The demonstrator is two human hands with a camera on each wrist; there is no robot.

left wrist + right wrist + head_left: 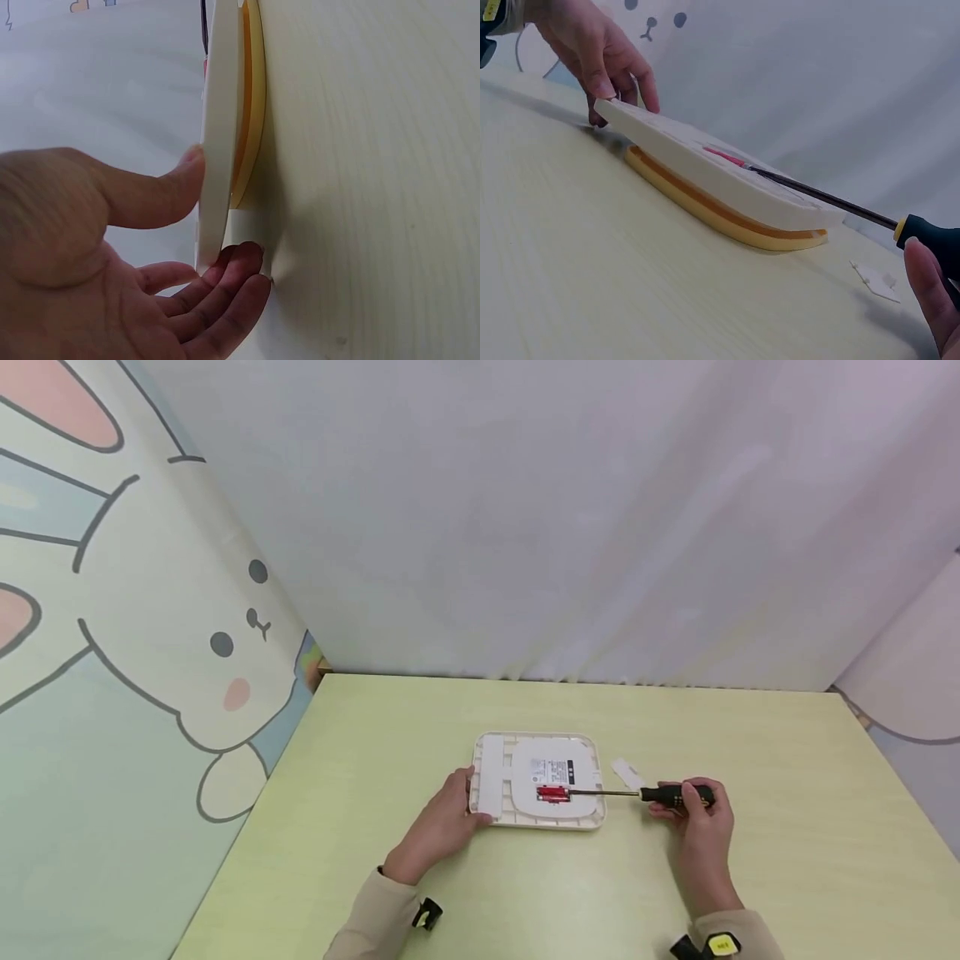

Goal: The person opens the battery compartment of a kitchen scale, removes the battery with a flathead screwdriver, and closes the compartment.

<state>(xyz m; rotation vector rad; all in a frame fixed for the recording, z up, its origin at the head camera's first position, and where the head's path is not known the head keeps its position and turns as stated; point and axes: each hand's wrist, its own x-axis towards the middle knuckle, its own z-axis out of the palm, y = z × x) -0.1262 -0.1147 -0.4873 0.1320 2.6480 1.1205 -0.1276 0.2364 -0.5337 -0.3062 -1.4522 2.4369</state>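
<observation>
cloth (540, 527) hangs at the back, pale and wrinkly, at twelve o'clock if the white gadget sits in the middle of the clock. next comes the table (360, 760), light yellow-green, spread all round the gadget. at ten o'clock a big bunny (165, 585) is drawn on the side wall, tipped over sideways. the white gadget (492, 777) is on the table, flat with round corners, and its yellow base (259, 82) is underneath, with an orange stripe between. the left hand (442, 818) is at eight o'clock and pinches the gadget's edge, thumb on the upper side and fingers curled round below. the right hand (703, 831) is between three and four o'clock, wrapped round the black handle of a screwdriver (660, 794). the long thin rod of the screwdriver points to nine o'clock, over the gadget. a label (551, 771) with tiny writing is just off the gadget's middle, at one o'clock. a bit below it, near four o'clock, is a red battery (553, 794). the screwdriver's tip meets the end of the battery. smallest is a thin white piece (628, 773) lying on the table at three o'clock, near the gadget, not touching it.
</observation>
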